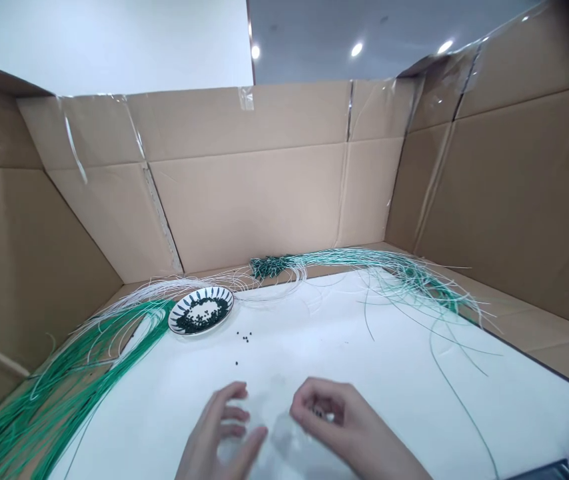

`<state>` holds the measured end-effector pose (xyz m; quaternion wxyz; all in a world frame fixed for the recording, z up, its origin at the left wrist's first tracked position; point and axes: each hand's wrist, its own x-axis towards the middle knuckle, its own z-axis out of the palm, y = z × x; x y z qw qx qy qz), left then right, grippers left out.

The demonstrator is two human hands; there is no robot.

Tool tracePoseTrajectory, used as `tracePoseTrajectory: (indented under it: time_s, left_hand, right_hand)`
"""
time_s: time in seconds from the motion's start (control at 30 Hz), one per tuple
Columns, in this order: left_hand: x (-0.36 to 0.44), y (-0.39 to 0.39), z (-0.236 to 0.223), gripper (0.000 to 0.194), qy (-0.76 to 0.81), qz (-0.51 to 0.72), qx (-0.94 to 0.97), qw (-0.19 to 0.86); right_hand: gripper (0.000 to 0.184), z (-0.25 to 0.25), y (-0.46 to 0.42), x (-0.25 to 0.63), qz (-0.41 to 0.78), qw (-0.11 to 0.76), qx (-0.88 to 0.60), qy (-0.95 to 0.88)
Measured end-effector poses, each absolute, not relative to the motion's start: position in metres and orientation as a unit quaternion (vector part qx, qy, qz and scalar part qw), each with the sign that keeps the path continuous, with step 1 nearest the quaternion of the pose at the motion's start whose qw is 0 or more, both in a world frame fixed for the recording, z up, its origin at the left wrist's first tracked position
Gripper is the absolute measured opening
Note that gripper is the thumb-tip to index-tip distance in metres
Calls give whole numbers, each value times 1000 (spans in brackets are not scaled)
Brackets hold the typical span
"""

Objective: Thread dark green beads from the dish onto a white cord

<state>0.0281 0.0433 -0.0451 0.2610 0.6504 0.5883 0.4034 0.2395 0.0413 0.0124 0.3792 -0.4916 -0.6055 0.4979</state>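
Note:
My left hand (219, 433) is held above the white board (284, 347), its fingers curved and apart with nothing between them. To its right, my right hand (337, 420) has thumb and forefinger pressed together. Small dark specks show in the gap under its curled fingers; whether they are held or lie behind cannot be told. Beyond the left hand, several small dark beads (245, 339) are scattered on the board. A shallow plate (177, 312) with a blue-striped rim carries many more of these beads, farther back and to the left.
Green and white strands (99, 353) spread along the left side. A second bundle of strands (344, 257), with a dark green tangled end, runs across the back to the right. Loose single strands trail over the board's right part. Cardboard walls (244, 193) enclose the back and sides.

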Motion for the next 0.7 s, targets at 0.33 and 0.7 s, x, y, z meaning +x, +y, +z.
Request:
tracePoseTrajectory:
  time_s: [0.33, 0.7]
  left_hand:
    - [39, 133, -22, 19, 690, 202, 687, 103]
    - [28, 171, -44, 29, 666, 227, 701, 119]
  right_hand:
    - [19, -36, 52, 266, 432, 394, -545, -601]
    - [15, -51, 52, 263, 406, 394, -548, -616]
